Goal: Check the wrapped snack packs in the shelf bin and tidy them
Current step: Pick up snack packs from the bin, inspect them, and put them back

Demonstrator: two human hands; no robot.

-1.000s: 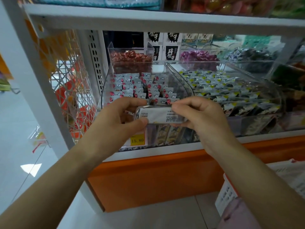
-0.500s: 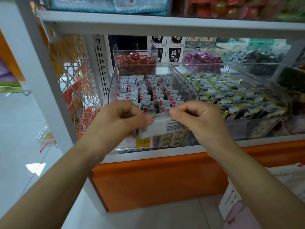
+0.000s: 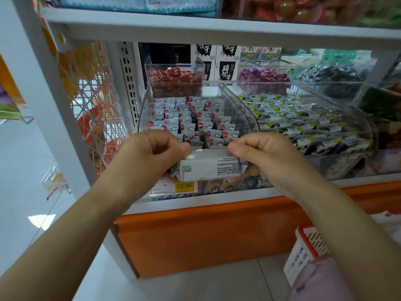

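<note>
Both bare arms reach forward and up, knuckles on top. The left hand curls its fingers and pinches the upper left corner of a pack between thumb and forefinger. The right hand pinches the upper right corner the same way, with its lower fingers tucked behind that end. Each grip is narrow and holds the pack.

The pack hangs between the two grips, its long axis running left to right. Its pale printed back faces the camera, with the lines of small print level.

Just behind the grips stands a clear bin filled with rows of upright packs marked with red dots. The held pack covers part of the bin's front. Below the grips a yellow price tag shows, its top hidden by the pack. Right of the right grip a second bin holds yellow-marked packs. Well behind the grips sit red sweets and purple sweets. Low beside the right forearm is a white basket with a red rim
</note>
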